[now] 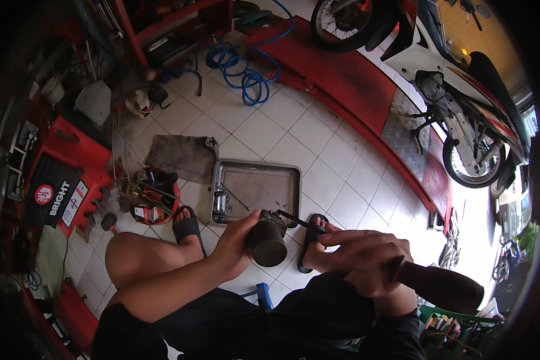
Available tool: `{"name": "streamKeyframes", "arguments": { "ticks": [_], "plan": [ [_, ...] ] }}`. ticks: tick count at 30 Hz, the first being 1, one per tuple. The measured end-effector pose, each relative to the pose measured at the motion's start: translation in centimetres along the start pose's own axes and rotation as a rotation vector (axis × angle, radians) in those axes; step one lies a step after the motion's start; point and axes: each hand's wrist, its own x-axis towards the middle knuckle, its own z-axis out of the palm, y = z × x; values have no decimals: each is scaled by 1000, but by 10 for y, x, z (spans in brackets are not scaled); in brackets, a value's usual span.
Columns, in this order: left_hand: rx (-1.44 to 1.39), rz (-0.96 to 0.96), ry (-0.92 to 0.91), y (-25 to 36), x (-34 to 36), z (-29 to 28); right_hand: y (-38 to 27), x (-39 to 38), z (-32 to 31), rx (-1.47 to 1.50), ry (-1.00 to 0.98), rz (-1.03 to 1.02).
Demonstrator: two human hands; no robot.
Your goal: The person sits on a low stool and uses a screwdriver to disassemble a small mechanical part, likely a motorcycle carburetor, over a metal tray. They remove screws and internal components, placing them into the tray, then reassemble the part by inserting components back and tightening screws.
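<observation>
My left hand (237, 246) is closed around a dark cylindrical metal part (267, 243), its round end facing me and a smaller fitting at its far end. In my right hand (366, 252) is a long tool with a thick reddish-brown handle (441, 285). The tool's thin dark shaft (300, 222) reaches left, its tip at the far end of the metal part; I cannot tell whether they touch. Beyond my hands a metal tray (258, 162) lies on the floor, holding a shiny metal part (221, 204), a thin rod and small pieces.
A grey cloth (183, 157) lies beside the tray. Left of it stand a round red tub of tools (173, 216) and a red tool case (72, 156). Blue hose (255, 84) coils near a red ramp (336, 72). A motorcycle (456, 90) stands at right. My sandalled feet flank the tray.
</observation>
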Motion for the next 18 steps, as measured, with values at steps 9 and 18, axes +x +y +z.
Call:
{"name": "streamKeyframes", "arguments": {
  "ticks": [9, 18],
  "plan": [
    [-57, 21, 108, 4, 11, 8, 13, 7, 2, -78, -23, 27],
    [-30, 22, 103, 2, 12, 9, 16, 8, 4, -88, -9, 13]
  ]
}}
